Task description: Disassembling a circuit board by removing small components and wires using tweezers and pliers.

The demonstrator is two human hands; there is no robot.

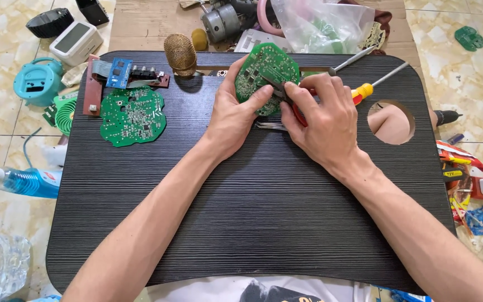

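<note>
My left hand (231,116) holds a round green circuit board (264,71) tilted up over the black lap table (252,223). My right hand (322,120) grips red-handled pliers (298,113), whose jaws touch the board's lower right edge. Metal tweezers (269,126) lie on the table just below the two hands. A second green circuit board (132,116) lies flat at the table's left.
Two screwdrivers (364,89) lie beyond my right hand near a round hole (390,122) in the table. A gold microphone head (180,54) and a brown board with a ribbon cable (119,75) sit at the back left. Gadgets, bottles and a plastic bag (322,25) litter the tiled floor around.
</note>
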